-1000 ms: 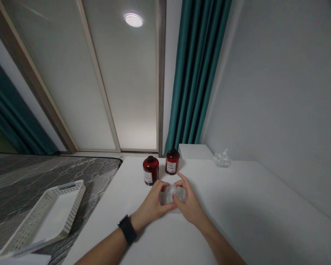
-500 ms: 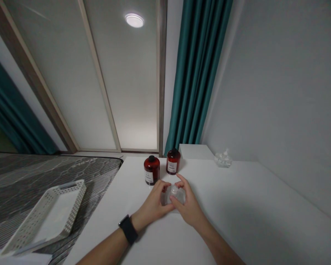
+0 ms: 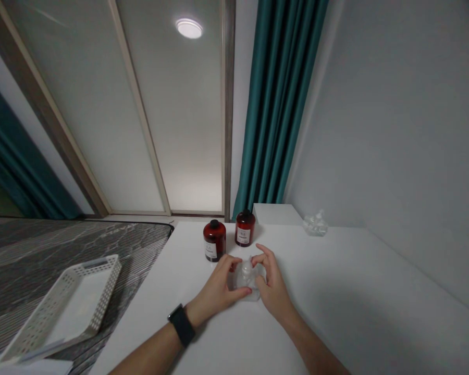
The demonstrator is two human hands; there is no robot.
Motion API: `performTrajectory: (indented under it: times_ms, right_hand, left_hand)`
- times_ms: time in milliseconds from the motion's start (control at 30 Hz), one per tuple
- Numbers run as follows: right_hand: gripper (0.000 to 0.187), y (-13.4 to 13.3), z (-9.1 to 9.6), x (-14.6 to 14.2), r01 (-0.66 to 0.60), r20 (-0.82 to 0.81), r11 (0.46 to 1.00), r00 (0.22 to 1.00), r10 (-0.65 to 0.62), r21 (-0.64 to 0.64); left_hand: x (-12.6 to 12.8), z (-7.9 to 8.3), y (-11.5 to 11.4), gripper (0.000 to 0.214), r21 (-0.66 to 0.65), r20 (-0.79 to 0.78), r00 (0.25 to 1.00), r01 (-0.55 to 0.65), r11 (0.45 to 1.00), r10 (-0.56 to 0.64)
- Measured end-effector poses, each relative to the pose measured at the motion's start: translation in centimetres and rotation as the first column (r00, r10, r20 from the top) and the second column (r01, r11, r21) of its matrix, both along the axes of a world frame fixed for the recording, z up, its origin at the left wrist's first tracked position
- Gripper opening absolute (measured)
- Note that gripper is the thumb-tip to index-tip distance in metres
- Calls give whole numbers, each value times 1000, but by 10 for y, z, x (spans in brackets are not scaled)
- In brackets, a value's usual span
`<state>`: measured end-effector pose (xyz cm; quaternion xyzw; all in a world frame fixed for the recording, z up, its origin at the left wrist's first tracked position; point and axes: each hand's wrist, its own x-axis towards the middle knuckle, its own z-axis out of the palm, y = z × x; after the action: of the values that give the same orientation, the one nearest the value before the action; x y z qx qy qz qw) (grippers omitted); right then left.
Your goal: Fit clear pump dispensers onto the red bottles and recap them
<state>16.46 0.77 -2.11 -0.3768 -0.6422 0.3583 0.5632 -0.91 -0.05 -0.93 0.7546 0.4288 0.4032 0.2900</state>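
Note:
In the middle of the white table I have a clear, see-through container (image 3: 247, 281) with a rounded knob on top and a wide, angular base. My left hand (image 3: 222, 284) holds its left side, thumb in front and fingers curled behind. At its right side is my right hand (image 3: 272, 284), thumb and a bent finger against it and the forefinger raised. Parts of the container are hidden by my fingers, and its exact kind is unclear. Just beyond my hands stand two dark red bottles with black caps and white labels, the left bottle (image 3: 214, 241) nearer than the right bottle (image 3: 244, 228).
A crumpled-looking clear object (image 3: 316, 224) lies at the table's back right, near the wall. A low white box (image 3: 277, 214) sits at the back edge beside the teal curtain (image 3: 279, 114). Left of the table (image 3: 336, 312), a white perforated basket (image 3: 106, 299) is visible.
My right hand has shifted slightly right, its thumb drawing back from the container's front to its side. More of the knob and base shows. My left hand has stayed put.

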Motion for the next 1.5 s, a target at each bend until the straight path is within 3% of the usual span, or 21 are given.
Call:
performTrajectory:
  times_ms: [133, 333, 567, 767, 1167, 1500]
  right_hand:
    - [78, -7, 6, -3, -127, 59, 990, 990, 130, -58]
    - [66, -5, 4, -5, 23, 146, 1000, 989, -22, -5]
    - [77, -5, 3, -3, -93, 100, 994, 990, 99, -63]
    - [68, -5, 3, -5, 14, 155, 1000, 988, -11, -18]
    - [41, -4, 3, -3, 2, 83, 1000, 997, -2, 4]
    - [32, -9, 21, 0, 167, -18, 982, 986, -166, 91]
  left_hand:
    - [1, -1, 0, 45, 25, 8, 1000, 9, 1000, -9]
    - [2, 0, 0, 42, 26, 3, 1000, 2, 1000, -2]
    - [2, 3, -1, 43, 21, 17, 1000, -1, 1000, 0]
    - [2, 1, 0, 41, 38, 1, 1000, -6, 999, 6]
    - [1, 2, -1, 46, 8, 6, 1000, 7, 1000, -8]
    - [1, -2, -1, 51, 20, 5, 1000, 13, 1000, -13]
